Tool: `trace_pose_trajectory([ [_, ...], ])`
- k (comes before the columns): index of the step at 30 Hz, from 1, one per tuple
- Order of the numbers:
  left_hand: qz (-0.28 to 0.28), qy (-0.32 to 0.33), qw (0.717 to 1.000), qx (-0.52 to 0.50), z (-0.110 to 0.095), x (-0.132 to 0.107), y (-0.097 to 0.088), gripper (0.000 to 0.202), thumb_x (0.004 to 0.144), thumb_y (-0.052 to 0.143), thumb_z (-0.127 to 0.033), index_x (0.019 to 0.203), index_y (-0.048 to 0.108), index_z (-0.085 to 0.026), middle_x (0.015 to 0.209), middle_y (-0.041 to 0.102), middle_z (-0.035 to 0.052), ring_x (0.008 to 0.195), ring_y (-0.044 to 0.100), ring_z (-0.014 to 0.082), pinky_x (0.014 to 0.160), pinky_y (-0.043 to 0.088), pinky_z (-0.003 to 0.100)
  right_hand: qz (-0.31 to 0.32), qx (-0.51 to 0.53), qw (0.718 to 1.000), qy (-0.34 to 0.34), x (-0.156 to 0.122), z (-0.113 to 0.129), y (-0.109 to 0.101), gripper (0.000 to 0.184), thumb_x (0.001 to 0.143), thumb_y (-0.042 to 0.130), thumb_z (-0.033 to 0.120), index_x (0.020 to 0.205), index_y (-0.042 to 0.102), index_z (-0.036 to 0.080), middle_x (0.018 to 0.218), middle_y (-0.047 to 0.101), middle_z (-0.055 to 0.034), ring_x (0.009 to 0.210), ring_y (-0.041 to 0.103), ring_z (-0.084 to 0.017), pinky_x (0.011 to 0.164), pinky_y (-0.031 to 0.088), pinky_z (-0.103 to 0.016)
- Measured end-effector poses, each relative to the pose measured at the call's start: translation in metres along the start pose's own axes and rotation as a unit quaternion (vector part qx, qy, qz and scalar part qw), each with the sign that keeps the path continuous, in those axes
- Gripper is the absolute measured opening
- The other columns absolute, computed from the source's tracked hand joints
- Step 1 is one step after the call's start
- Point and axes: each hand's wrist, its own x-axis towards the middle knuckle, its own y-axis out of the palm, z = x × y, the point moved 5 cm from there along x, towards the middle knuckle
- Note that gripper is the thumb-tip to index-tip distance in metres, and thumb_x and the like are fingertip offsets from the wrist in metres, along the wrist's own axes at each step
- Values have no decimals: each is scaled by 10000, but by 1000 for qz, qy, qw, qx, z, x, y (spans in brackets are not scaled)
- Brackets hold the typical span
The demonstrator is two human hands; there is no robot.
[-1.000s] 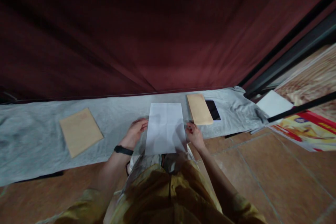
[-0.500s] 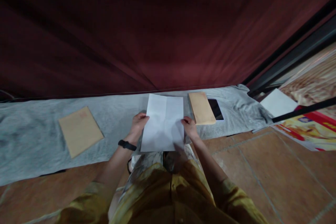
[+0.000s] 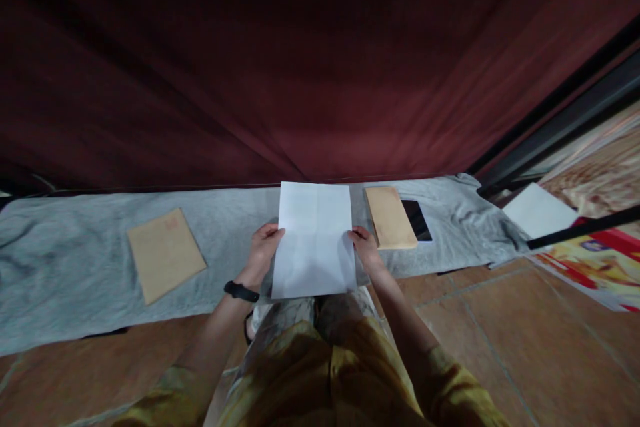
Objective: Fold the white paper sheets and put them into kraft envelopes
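Left hand [image 3: 264, 245] pinches the white sheet [image 3: 315, 240] at nine o'clock, right hand [image 3: 365, 245] at three; it is at twelve from the lap [image 3: 285, 313]; a brown envelope [image 3: 167, 255] lies farther out at nine.

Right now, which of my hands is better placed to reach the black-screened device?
Likely the right hand, holding the white paper by the edge nearer that device; the left hand holds the opposite edge.

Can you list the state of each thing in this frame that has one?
White sheet: unfolded, creased
Left hand: gripping sheet's left edge
Right hand: gripping sheet's right edge
Left brown envelope: lying flat
Right brown envelope: lying flat
Phone: screen dark
Grey cloth: spread out, wrinkled
Dark wristband: worn
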Motion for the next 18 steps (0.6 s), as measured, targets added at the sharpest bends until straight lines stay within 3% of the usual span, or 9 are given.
trace_pose_trajectory([
  [3, -12, -10, 1000, 5, 5, 3, 0, 349, 503, 819, -390, 722, 647, -179, 647, 642, -23, 592, 550, 121, 590, 430, 246, -12, -17, 1000, -4, 6, 5, 0, 242, 670, 664, 390, 791, 674, 180, 673, 637, 23, 636, 542, -141, 597, 428, -241],
  [7, -28, -28, 999, 19, 18, 5, -1, 380, 558, 790, -335, 869, 650, -168, 679, 636, -29, 619, 571, 131, 624, 454, 252, 3, -105, 994, -24, 6, 5, 3, 362, 741, 611, 334, 1044, 688, 150, 739, 677, 0, 682, 606, -172, 659, 511, -282],
  [10, -24, -15, 998, 60, 27, -3, -6, 449, 646, 754, -306, 1055, 643, -159, 813, 678, 13, 723, 636, 173, 714, 515, 300, -4, -157, 986, -64, -14, -1, -4, 433, 803, 575, 282, 1207, 640, 142, 983, 723, -85, 875, 670, -219, 843, 559, -377],
  [12, -21, 53, 986, 154, 25, -18, -10, 489, 720, 719, -294, 1177, 625, -152, 1016, 697, 86, 903, 675, 225, 850, 540, 369, -3, -201, 971, -129, -37, -3, -10, 452, 869, 536, 266, 1304, 601, 161, 1227, 676, -145, 1090, 652, -251, 991, 524, -444],
  [14, -12, 165, 945, 281, 21, -44, -12, 529, 806, 671, -298, 1307, 584, -151, 1285, 629, 166, 1176, 619, 287, 1027, 486, 447, 10, -280, 935, -218, -68, -4, -13, 489, 928, 491, 248, 1407, 542, 163, 1409, 576, -182, 1314, 543, -284, 1110, 446, -507],
  [16, 22, 267, 884, 384, 22, -78, -9, 571, 891, 615, -325, 1426, 511, -156, 1513, 472, 206, 1411, 446, 334, 1156, 376, 510, 67, -348, 892, -279, -99, -9, -11, 538, 963, 481, 244, 1497, 463, 178, 1526, 478, -176, 1436, 429, -293, 1170, 385, -535],
  [18, 114, 342, 808, 466, 31, -115, 0, 591, 927, 588, -327, 1489, 462, -197, 1605, 386, 176, 1499, 332, 335, 1208, 301, 535, 145, -410, 841, -322, -126, -13, -6, 571, 984, 491, 260, 1546, 403, 201, 1575, 434, -151, 1477, 374, -293, 1198, 343, -556],
])
